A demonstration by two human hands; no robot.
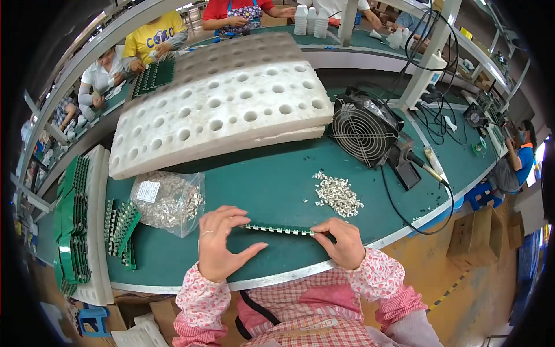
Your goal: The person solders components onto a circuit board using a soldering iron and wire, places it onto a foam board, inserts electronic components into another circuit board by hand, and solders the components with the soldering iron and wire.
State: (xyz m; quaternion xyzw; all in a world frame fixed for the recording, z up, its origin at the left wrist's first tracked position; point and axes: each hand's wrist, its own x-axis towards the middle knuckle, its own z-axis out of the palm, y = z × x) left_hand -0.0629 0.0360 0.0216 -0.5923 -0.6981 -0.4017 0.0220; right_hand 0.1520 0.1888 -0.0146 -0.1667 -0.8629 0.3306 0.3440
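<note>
As a toothed green strip (280,229) is pinched by the right hand (342,243), the left hand (219,246) is spread wide. The crinkled bag (167,208) is white-labelled.

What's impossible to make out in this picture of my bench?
Head view:
Underside of the green strip: turned away from the camera.
Palm of the right hand: hidden by its back.
Some contents of the bag: covered by its label.
Details of the pale bits: too small.

Black fan (365,130), cardboard box (475,238), blue stool (92,313)
</note>
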